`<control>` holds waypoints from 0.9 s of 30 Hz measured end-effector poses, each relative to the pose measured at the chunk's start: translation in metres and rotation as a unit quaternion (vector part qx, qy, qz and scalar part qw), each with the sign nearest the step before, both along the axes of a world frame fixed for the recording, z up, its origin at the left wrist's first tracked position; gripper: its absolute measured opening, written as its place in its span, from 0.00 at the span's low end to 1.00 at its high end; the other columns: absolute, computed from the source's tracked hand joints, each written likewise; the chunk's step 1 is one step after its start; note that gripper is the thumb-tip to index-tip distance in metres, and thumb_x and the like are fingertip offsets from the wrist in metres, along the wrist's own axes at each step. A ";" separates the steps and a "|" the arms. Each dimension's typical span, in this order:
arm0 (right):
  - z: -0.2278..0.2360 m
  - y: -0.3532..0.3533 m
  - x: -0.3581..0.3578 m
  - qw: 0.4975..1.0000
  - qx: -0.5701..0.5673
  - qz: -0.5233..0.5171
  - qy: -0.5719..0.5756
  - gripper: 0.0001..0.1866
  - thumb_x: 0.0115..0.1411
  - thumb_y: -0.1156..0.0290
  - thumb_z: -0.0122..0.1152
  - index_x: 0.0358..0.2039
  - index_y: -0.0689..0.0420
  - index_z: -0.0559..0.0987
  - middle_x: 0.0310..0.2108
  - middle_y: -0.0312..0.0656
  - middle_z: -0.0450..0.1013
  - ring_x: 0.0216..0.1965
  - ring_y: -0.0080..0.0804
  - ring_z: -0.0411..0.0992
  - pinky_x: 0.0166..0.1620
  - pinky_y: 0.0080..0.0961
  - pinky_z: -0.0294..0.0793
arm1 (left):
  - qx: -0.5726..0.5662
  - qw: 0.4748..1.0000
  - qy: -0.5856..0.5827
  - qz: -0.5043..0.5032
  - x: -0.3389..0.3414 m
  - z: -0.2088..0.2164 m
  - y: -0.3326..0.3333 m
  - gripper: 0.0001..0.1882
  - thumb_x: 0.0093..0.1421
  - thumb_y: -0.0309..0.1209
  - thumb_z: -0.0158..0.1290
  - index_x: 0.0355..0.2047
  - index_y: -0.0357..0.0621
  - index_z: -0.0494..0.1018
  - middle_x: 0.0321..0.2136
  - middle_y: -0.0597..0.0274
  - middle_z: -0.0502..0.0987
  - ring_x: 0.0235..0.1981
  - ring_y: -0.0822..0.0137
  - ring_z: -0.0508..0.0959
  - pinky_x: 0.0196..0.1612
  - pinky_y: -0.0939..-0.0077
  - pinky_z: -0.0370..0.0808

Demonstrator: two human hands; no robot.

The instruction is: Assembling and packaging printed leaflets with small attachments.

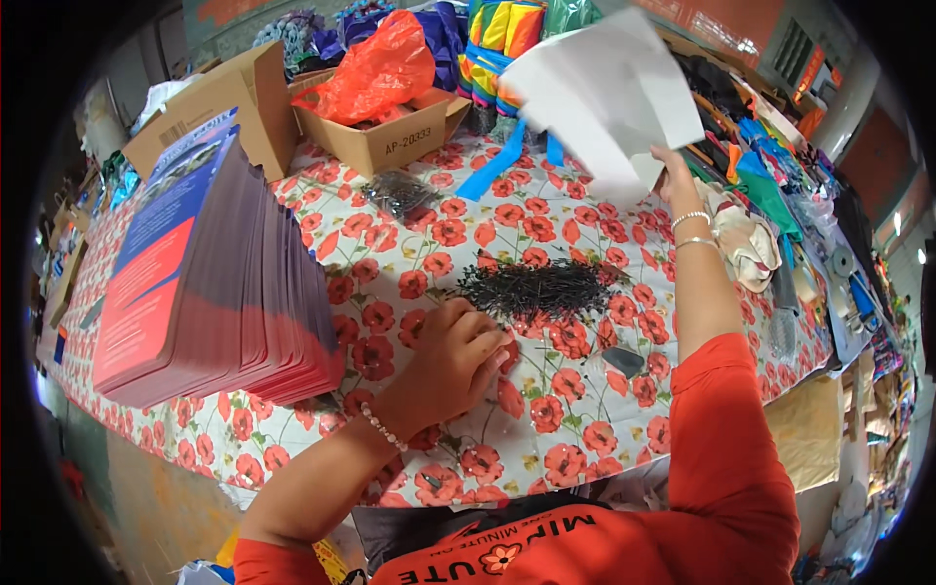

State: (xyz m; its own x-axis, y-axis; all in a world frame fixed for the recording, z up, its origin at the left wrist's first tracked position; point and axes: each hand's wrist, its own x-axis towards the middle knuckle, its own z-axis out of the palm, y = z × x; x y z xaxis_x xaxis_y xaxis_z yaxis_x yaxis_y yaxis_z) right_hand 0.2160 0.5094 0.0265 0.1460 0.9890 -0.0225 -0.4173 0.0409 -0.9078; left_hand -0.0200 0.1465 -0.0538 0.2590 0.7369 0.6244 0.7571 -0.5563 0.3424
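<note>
Up at the right, my right hand (673,175) grips the lower edge of a white sheet of paper or card (614,97), which is raised over the table and blurred by motion. My left hand (456,353) rests low over the tablecloth with its fingers curled in; whether anything small is in them is hidden. Just beyond it lies a loose heap of thin black stick-like pieces with small heads (531,288). A tall stack of printed cards in blue, red and purple (224,273) stands left of my left hand. Right of the heap lies a small dark flat piece (624,362).
A poppy-print tablecloth (565,458) covers the table. Behind the stack are a cardboard box (219,102) and a box with a red plastic bag (375,73). A clear bag of dark pieces (398,193) sits near them. Gloves (743,239) and fabric crowd the right edge.
</note>
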 end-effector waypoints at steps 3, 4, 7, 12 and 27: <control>-0.037 -0.009 0.013 0.997 -0.048 0.003 0.061 0.13 0.58 0.66 0.47 0.41 0.59 0.70 0.31 0.47 0.71 0.27 0.37 0.69 0.27 0.34 0.67 | -0.005 1.000 0.001 0.017 -0.006 -0.003 -0.002 0.09 0.53 0.25 0.51 0.36 0.41 0.73 0.36 0.59 0.71 0.41 0.57 0.66 0.46 0.65 0.65; -0.044 -0.002 0.011 0.994 -0.066 0.006 0.082 0.13 0.58 0.67 0.47 0.41 0.59 0.69 0.31 0.46 0.71 0.28 0.37 0.69 0.28 0.34 0.68 | -0.009 1.000 0.003 0.025 -0.008 -0.003 -0.005 0.09 0.53 0.25 0.51 0.35 0.41 0.73 0.35 0.59 0.71 0.40 0.57 0.66 0.46 0.65 0.65; -0.088 0.124 0.185 0.975 -0.057 0.035 0.214 0.10 0.58 0.67 0.43 0.36 0.58 0.68 0.28 0.45 0.69 0.22 0.34 0.62 0.24 0.34 0.61 | 0.020 0.998 -0.029 -0.045 0.007 0.007 0.014 0.09 0.53 0.24 0.52 0.35 0.41 0.73 0.36 0.59 0.71 0.41 0.57 0.66 0.46 0.65 0.65; -0.087 0.090 0.107 0.985 -0.111 0.074 0.109 0.13 0.56 0.63 0.43 0.36 0.60 0.67 0.25 0.45 0.64 0.21 0.35 0.59 0.28 0.42 0.63 | -0.025 0.999 -0.029 -0.014 0.001 0.002 0.004 0.09 0.52 0.22 0.52 0.35 0.40 0.73 0.38 0.58 0.71 0.41 0.56 0.66 0.47 0.65 0.65; -0.078 0.047 0.089 0.956 0.070 -0.209 -0.193 0.16 0.49 0.64 0.53 0.37 0.59 0.71 0.28 0.44 0.67 0.28 0.38 0.66 0.32 0.36 0.69 | -0.008 0.999 -0.022 -0.025 0.007 0.004 0.007 0.11 0.48 0.20 0.52 0.34 0.38 0.73 0.37 0.56 0.71 0.40 0.55 0.67 0.45 0.65 0.67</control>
